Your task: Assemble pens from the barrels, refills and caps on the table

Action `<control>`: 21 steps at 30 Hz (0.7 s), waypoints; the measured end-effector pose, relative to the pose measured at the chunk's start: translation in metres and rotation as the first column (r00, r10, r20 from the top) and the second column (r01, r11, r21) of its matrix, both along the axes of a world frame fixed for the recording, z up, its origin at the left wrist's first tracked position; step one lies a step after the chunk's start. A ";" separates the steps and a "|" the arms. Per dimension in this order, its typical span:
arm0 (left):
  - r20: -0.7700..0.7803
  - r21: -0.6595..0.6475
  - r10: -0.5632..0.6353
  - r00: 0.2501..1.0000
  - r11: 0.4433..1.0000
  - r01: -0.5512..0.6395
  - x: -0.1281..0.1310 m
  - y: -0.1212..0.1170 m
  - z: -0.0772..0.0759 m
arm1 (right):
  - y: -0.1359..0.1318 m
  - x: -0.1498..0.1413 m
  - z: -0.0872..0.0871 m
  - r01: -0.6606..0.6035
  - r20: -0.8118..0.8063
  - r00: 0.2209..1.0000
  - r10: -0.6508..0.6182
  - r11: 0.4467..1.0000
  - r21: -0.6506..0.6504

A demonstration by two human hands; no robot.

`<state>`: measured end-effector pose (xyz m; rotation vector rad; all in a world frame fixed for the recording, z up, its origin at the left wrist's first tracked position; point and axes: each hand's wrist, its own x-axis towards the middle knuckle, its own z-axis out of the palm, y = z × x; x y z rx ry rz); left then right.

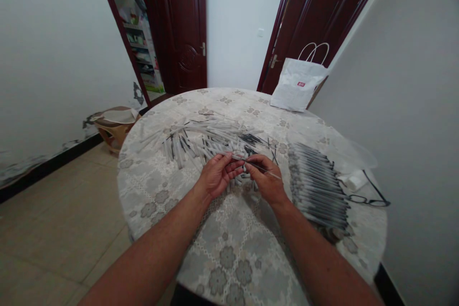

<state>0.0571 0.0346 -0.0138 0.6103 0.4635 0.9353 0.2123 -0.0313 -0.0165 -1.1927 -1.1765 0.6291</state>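
My left hand is palm up over the table, its thumb and fingers pinched on a slim whitish tube. Close beside it, my right hand grips a thin dark stick, whose pale end sticks out past the knuckles. The stick's tip meets the left fingertips; whether it enters the tube is too small to tell. Loose white tubes lie spread behind and under both hands. Among them is a small heap of dark thin sticks.
Right of my hands lies a neat stack of grey tubes with dark ends. Beyond it are eyeglasses, a white roll and clear plastic film. A white paper bag stands at the back of the round, cloth-covered table.
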 end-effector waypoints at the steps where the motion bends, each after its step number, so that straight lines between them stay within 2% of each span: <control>1: -0.002 -0.004 0.007 1.000 1.000 -0.007 0.000 0.000 0.000 | 0.000 0.000 0.000 -0.011 -0.006 1.000 0.011 1.000 -0.018; 6: 0.003 0.000 0.048 0.999 0.999 -0.048 0.002 0.001 0.000 | -0.001 0.003 -0.002 -0.074 -0.021 0.997 0.072 0.995 -0.062; 9: 0.010 -0.005 0.083 0.996 0.997 -0.083 0.002 0.002 0.000 | -0.002 0.004 -0.005 -0.075 -0.108 0.991 0.073 0.997 -0.016; 11: 0.016 -0.009 0.112 0.994 0.994 -0.112 0.002 0.003 -0.001 | -0.001 0.005 -0.007 -0.021 -0.222 0.975 0.030 0.999 0.046; 14: 0.018 -0.004 0.134 0.991 0.991 -0.134 0.002 0.004 -0.002 | 0.001 0.004 -0.006 0.126 -0.348 0.934 -0.085 0.987 0.097; 17: 0.002 0.014 0.128 0.992 0.992 -0.128 0.003 0.004 -0.001 | 0.002 0.003 -0.004 0.203 -0.335 0.927 -0.171 0.977 0.063; 21: -0.008 0.030 0.140 0.990 0.990 -0.140 0.002 0.003 0.002 | 0.001 0.001 -0.003 0.177 -0.236 0.956 -0.177 0.984 -0.020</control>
